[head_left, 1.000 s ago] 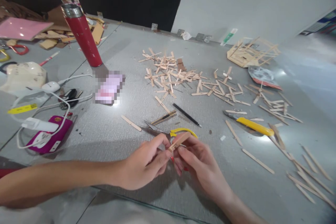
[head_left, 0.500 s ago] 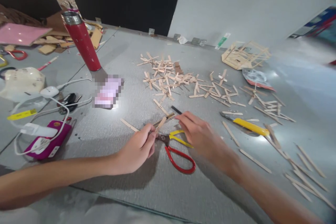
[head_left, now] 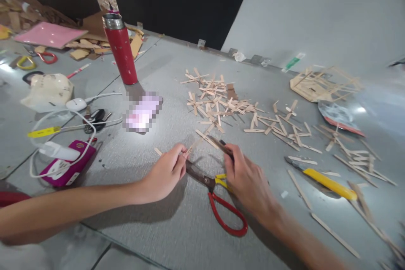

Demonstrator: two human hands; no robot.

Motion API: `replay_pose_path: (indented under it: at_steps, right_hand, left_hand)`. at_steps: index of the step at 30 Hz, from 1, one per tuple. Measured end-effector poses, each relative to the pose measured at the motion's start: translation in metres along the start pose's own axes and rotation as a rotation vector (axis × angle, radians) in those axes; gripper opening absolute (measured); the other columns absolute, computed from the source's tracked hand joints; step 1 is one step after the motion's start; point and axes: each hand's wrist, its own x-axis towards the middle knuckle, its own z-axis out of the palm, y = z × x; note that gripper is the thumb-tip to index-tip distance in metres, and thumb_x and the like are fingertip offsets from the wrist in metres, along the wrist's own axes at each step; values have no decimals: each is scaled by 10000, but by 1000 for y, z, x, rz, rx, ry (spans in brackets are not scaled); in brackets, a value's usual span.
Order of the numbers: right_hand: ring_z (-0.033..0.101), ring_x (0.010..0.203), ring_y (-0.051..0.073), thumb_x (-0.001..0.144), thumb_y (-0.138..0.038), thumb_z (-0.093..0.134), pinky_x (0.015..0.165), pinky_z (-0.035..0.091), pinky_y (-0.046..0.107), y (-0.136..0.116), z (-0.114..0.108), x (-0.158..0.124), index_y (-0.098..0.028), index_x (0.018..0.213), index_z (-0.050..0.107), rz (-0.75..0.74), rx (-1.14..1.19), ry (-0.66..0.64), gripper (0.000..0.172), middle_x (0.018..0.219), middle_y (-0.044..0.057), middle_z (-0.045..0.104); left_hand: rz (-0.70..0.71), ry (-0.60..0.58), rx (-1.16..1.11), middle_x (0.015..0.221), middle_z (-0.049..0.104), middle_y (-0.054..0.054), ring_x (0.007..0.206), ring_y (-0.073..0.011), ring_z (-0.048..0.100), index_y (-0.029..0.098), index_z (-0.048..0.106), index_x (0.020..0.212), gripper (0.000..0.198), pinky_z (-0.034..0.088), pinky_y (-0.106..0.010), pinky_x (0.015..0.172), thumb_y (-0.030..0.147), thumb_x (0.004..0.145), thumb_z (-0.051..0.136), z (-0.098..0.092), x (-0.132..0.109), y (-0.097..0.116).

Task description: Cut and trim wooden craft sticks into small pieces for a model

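Note:
My left hand (head_left: 166,173) is closed in a pinch around a thin wooden stick (head_left: 193,147), which juts out past the fingertips. My right hand (head_left: 248,177) grips a slim dark tool (head_left: 221,145) whose exact kind is unclear; its front end points toward the left hand's stick. Beneath and between both hands lies a pair of scissors (head_left: 207,181) with one red and one yellow handle; the right hand partly covers the yellow one. A flat notched wooden stick (head_left: 207,138) rests on the table just beyond the hands.
Beyond the hands spreads a pile of crossed wooden sticks (head_left: 218,101). A yellow utility knife (head_left: 329,183) and loose sticks lie at right, a wooden frame (head_left: 325,84) behind. To the left are a red flask (head_left: 122,50), a blurred-out phone (head_left: 144,112), a magenta power bank (head_left: 71,162) and cables.
The view has swung left, so things sit farther right. My right hand has turned, bringing the dark tool lower and closer in its grip. My left hand keeps its pinch.

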Motion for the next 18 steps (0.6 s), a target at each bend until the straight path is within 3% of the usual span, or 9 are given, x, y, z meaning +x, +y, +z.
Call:
replay_pose_path:
  at_steps: [3,6,11,15,18]
  right_hand:
    - [702,648,186,1093,-287,380,506,437,269,-5,0,-8,-191,1144,625,-69,33,63,268,930,83,767]
    - [706,710,175,1080,-197,419,603,497,270,-8,4,-14,-157,1163,649,-190,-9,142,248,927,90,760]
    - [664,675,170,1040,-80,448,598,509,274,-16,8,-20,-95,1328,607,-286,-36,133,330,846,68,702]
    - [672,755,201,1037,-92,472,687,546,303,-23,6,-20,-99,1113,685,-243,14,177,226,854,100,691]
    - [674,682,177,1035,-80,474,624,525,285,-24,5,-22,-119,1042,681,-225,42,177,210,830,87,717]
  left_hand:
    - [-62,-46,-7,503,468,90,407,-94,419,223,425,833,299,329,-224,484,325,1084,300,-1,4,0]
    - [-89,-59,-15,475,459,90,386,-95,409,213,460,832,322,324,-224,479,338,1085,306,-2,6,0]
    - [-85,-55,-5,474,432,86,398,-97,390,210,468,791,375,309,-230,494,393,1086,325,-1,8,-1]
    - [-63,-43,40,538,452,68,480,-104,431,202,474,771,353,324,-232,536,357,1069,364,-1,9,-2]
    - [-65,-68,62,550,465,62,501,-109,441,200,480,768,350,337,-237,559,347,1064,366,-2,10,-2]
